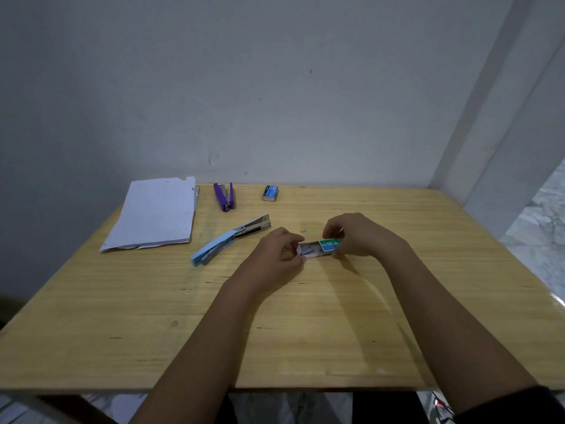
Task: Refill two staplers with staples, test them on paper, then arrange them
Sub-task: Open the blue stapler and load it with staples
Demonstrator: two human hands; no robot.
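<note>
A small green and blue staple box (328, 245) lies at the table's middle with its inner tray (308, 250) slid out to the left, staples showing inside. My left hand (279, 252) pinches the tray's left end. My right hand (357, 235) grips the box sleeve. A light blue stapler (227, 240) lies opened flat, just left of my left hand. A purple stapler (224, 196) lies opened near the wall. A stack of white paper (156, 214) rests at the back left.
A second, closed staple box (270, 193) sits near the wall, right of the purple stapler. A tiny loose staple piece (303, 231) lies on the wooden table (153, 316) behind the open box. The wall runs along the table's far edge.
</note>
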